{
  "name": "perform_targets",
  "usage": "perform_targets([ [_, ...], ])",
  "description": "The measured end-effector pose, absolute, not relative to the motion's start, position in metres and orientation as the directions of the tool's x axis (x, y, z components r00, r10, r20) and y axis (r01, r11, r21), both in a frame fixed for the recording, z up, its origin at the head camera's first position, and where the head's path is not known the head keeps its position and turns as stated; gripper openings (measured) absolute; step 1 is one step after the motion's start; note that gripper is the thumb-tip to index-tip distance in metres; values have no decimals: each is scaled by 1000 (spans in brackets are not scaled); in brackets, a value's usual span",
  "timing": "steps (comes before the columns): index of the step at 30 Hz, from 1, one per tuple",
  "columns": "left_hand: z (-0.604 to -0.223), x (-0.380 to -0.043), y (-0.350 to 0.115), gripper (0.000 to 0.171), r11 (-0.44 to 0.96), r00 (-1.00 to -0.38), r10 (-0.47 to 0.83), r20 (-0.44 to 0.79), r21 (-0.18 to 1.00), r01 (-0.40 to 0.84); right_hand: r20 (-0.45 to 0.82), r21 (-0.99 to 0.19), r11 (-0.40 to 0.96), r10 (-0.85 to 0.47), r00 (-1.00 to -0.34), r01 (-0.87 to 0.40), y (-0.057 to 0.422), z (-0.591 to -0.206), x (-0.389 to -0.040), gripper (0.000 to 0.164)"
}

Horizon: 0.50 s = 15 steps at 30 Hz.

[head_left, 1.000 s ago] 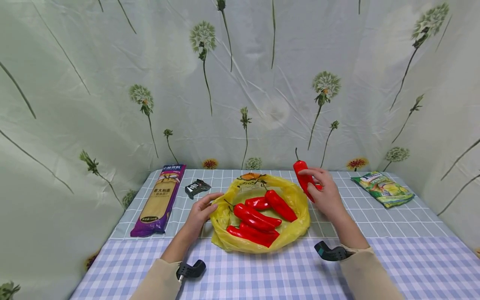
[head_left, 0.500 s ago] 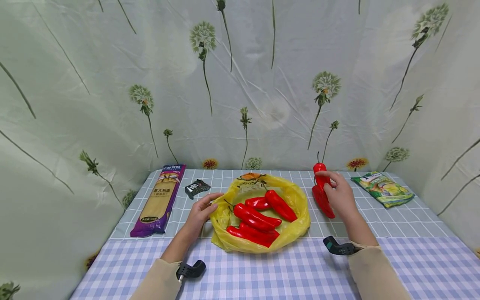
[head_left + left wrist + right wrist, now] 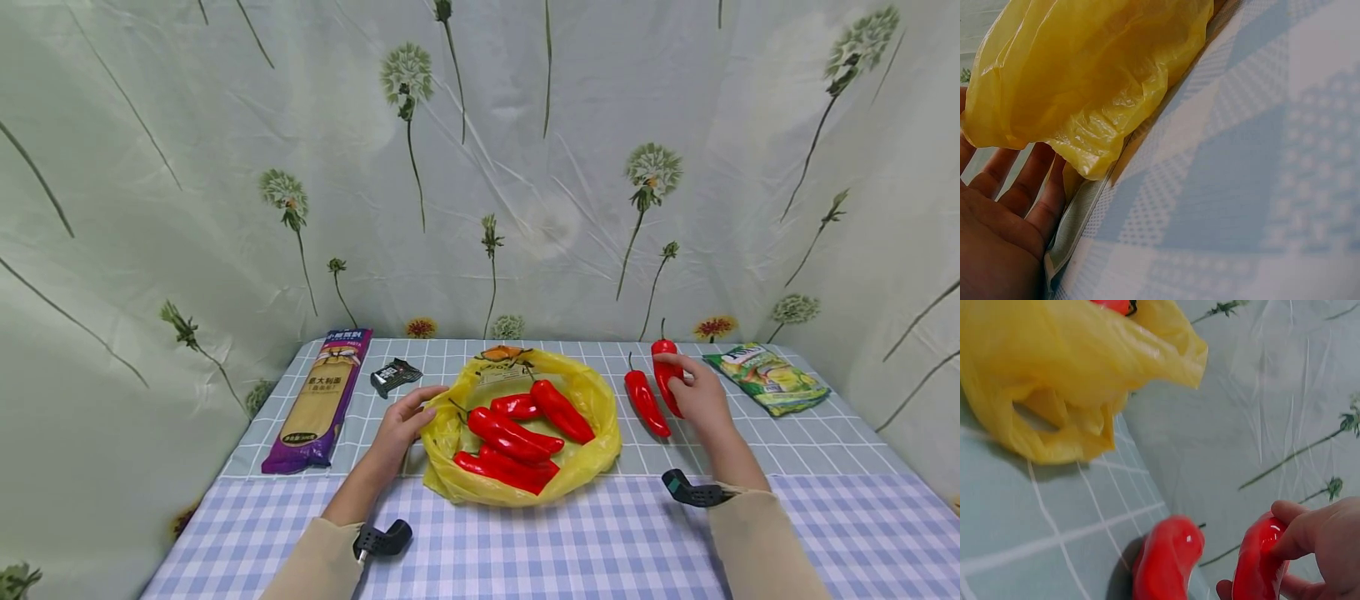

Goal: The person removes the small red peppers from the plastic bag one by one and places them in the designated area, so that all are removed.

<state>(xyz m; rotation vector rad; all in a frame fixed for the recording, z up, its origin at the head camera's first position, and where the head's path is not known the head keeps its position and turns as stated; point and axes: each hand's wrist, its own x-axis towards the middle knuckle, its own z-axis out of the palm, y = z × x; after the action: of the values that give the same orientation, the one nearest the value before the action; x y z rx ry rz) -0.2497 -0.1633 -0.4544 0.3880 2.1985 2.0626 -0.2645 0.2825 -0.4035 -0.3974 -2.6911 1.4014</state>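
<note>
My left hand [image 3: 396, 432] rests against the left rim of a yellow plastic bag [image 3: 604, 421], its fingers loosely extended along the outside in the left wrist view. Several red chili peppers [image 3: 506, 433] lie inside the open bag. To the right of the bag, my right hand [image 3: 707, 398] pinches a red chili pepper [image 3: 663, 375] between thumb and fingers, stem pointing up and away. Just left of it, another red chili pepper [image 3: 645, 404] lies on the cloth. In the right wrist view the held pepper [image 3: 1259, 559] appears beside the lying one [image 3: 1169, 559].
A purple pasta packet [image 3: 322, 404] lies at the left, with a small black packet [image 3: 394, 377] near it. At the far right is a green snack bag [image 3: 767, 379]. The table has a grey grid cloth and a blue checked cloth [image 3: 525, 550]. A floral curtain [image 3: 525, 183] hangs behind.
My right hand has moved right from the bag with chili peppers, leaving one on the cloth and carrying another further right. My left hand and the bag have stayed put.
</note>
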Motion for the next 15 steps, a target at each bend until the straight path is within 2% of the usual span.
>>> perform_targets([
  [15,-455,-250,-163,44,55,-962,256,98,992,116,-135,-769,570,299,-945,290,303,-424,-268,54],
])
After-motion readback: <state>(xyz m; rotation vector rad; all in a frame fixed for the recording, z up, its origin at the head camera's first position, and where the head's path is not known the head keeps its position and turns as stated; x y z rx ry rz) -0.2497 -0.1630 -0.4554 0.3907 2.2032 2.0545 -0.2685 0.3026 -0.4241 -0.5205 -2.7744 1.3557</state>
